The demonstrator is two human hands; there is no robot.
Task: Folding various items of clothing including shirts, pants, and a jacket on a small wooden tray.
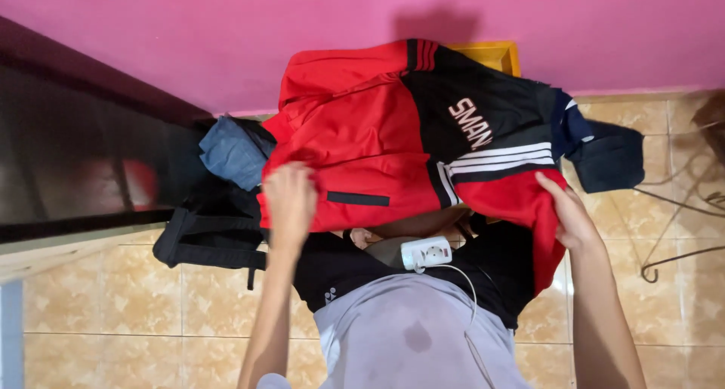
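Red and black jacket (393, 143) is the big thing we are working with. It lies spread out on the tiled floor (136, 298), right up against the pink wall (226, 26). Its top half is red and black, with white stripes across the middle and white letters on the black part.

Our left hand (289, 200) rests on the lower red part of the jacket, close to a black pocket line. The fingers are curled and pinch the red cloth. Our right hand (568, 217) is on the other side of the jacket. It grips the red sleeve (529, 208), which hangs down from our fingers.

Just below the jacket, between our two arms, sits a white plug box (425, 253) with a thin white cord. It lies on black cloth (340, 272), and grey cloth (408, 336) sits under that, closer to us.

Beside the jacket, near our left hand, is a folded blue cloth (234, 151) and a black bag with straps (208, 238). Past the jacket's far sleeve lies a dark blue cloth (608, 158). Behind the jacket, by the wall, a yellow box (495, 55) peeks out.
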